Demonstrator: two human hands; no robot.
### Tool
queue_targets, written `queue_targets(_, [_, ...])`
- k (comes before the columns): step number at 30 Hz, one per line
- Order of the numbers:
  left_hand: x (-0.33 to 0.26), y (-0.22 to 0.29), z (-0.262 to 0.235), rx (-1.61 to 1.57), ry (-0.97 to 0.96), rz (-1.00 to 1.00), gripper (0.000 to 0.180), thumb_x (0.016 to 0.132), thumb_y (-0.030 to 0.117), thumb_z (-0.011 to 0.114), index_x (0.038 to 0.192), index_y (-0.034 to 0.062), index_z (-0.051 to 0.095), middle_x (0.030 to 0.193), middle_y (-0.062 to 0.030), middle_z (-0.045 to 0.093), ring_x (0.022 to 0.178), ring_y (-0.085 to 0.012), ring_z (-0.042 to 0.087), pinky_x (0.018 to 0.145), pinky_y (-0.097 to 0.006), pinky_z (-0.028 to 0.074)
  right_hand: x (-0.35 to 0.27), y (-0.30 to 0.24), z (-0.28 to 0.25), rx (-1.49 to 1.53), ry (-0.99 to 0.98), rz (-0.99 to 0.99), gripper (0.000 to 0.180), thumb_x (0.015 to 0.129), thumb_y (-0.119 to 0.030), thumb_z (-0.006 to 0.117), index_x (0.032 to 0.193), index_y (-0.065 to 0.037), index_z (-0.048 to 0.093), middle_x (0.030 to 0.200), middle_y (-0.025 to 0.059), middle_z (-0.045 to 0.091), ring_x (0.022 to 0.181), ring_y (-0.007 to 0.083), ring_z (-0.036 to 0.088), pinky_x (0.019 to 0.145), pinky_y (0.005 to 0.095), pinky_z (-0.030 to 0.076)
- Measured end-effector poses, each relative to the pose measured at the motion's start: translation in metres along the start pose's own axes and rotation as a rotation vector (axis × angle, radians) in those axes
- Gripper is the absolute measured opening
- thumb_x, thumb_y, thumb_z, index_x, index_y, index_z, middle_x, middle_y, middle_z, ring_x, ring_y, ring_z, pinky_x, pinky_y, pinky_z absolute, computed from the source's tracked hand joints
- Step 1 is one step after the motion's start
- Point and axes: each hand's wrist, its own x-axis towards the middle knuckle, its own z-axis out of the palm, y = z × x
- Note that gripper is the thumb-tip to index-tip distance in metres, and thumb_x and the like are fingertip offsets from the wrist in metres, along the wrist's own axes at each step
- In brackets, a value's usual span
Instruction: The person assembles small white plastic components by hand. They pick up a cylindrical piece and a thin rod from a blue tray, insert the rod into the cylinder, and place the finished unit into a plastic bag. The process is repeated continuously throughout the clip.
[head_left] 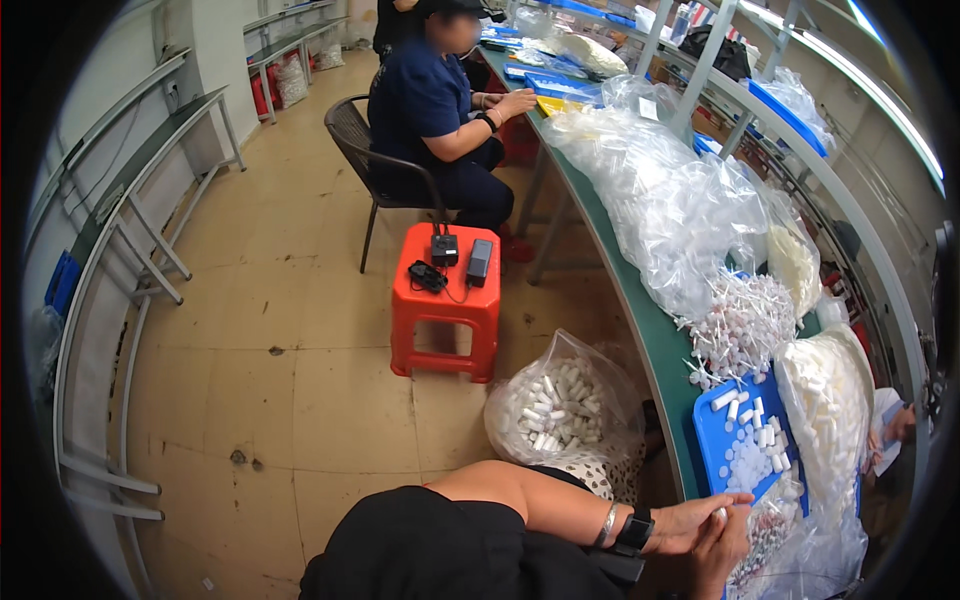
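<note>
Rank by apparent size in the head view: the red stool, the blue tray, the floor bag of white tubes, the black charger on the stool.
1. Red stool and floor bag of white tubes: too alike to rank.
2. Blue tray, partly covered.
3. Black charger.

Blue tray [712, 440] hemmed by plastic bags [690, 215].

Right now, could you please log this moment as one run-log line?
hands: both hands together at blue tray edge | holding: small white piece, unclear | near: white tubes, bag of tubes
</note>
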Motion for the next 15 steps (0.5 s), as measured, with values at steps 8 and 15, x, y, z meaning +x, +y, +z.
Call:
queue_targets(8, [0.013,0.011,-0.018,0.101,0.063,0.006,0.048,0.108,0.038,0.041,0.146,0.008,0.043,0.139,-0.0066,0.05,0.124,-0.0166,0.052,0.108,-0.032,0.044,0.004,-0.005,-0.009,0.123,-0.094,0.116,0.025,0.101,-0.014,0.054,0.119,0.004,0.052,0.107,0.0231,0.057,0.099,0.0414,0.059,0.087,0.0437,0.047])
queue_targets(15, [0.017,-0.01,-0.02,-0.04,0.04,0.067,0.049,0.108,0.042,0.041,0.143,0.0074,0.043,0.147,-0.0077,0.046,0.132,-0.0216,0.047,0.112,-0.038,0.042,0.002,-0.004,0.003,-0.065,0.018,0.057,0.025,0.101,-0.017,0.052,0.112,0.004,0.06,0.094,0.0251,0.064,0.082,0.0485,0.063,0.068,0.053,0.049])
